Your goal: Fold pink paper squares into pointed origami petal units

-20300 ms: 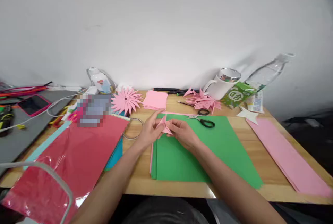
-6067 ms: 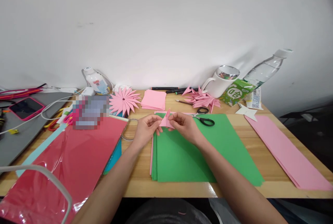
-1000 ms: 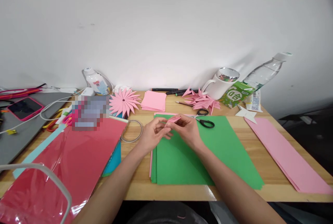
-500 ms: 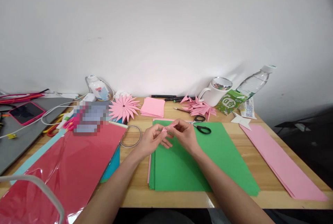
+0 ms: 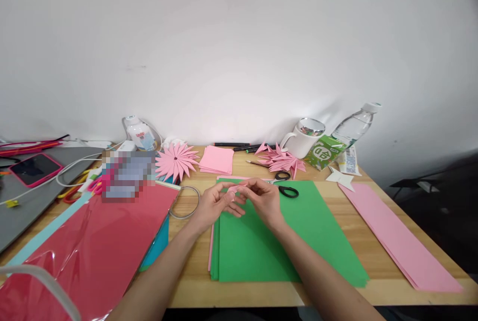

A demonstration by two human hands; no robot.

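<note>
My left hand [image 5: 216, 204] and my right hand [image 5: 262, 199] meet over the far end of a stack of green paper sheets [image 5: 284, 241]. Both pinch a small folded pink paper piece [image 5: 236, 189], seen edge-on between the fingertips. Black-handled scissors [image 5: 284, 190] lie just right of my right hand. A pile of folded pink points [image 5: 281, 159] and a finished pink paper flower [image 5: 175, 160] lie further back. A stack of pink paper squares [image 5: 217, 159] sits between them.
A red sheet in plastic wrap [image 5: 93, 246] covers the left of the wooden table [image 5: 194, 281]. Long pink strips [image 5: 396, 236] lie at the right. A white mug [image 5: 304, 137], green carton [image 5: 324, 152], water bottle [image 5: 354, 124], pens [image 5: 239, 146] and glue bottle [image 5: 140, 133] line the wall. A wire ring [image 5: 184, 202] lies nearby.
The view has tilted up, so everything sits lower in the picture. My hands keep working the pink piece, which went from an upright point to a flat, edge-on fold.
</note>
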